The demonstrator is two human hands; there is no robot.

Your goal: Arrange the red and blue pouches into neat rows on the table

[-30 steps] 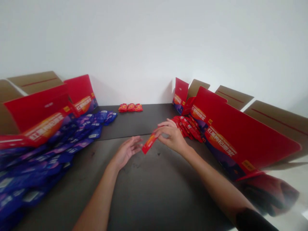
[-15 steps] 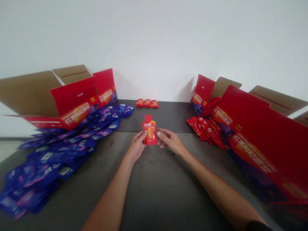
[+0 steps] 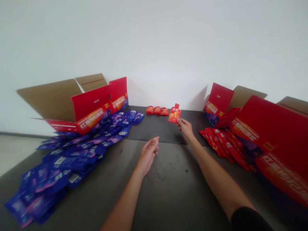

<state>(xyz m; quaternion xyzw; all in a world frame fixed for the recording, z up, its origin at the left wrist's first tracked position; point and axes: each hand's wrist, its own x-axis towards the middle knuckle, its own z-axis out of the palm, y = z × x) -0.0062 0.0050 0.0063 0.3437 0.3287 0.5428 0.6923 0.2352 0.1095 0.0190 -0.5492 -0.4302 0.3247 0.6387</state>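
Note:
My right hand (image 3: 185, 128) grips a red and orange spouted pouch (image 3: 175, 114) by its lower right corner, holding it upright over the far part of the table. Left of that pouch, several red pouches (image 3: 157, 110) lie in a short row near the wall. My left hand (image 3: 148, 155) hovers over the middle of the table with nothing in it, its fingers gathered together and the thumb against them. On the right, a pile of red pouches (image 3: 223, 142) lies fanned out. A large heap of blue pouches (image 3: 79, 154) spreads along the left.
Red printed cartons with raised flaps stand behind the blue heap, such as the left carton (image 3: 92, 109). More open cartons line the right side, including a large red carton (image 3: 276, 138). The dark table (image 3: 173, 199) meets a white wall (image 3: 168, 48), and a seam crosses it.
The pouch has passed from my left hand to my right, which has moved it forward and to the right. My left hand has let go and closed its fingers. The view has shifted left.

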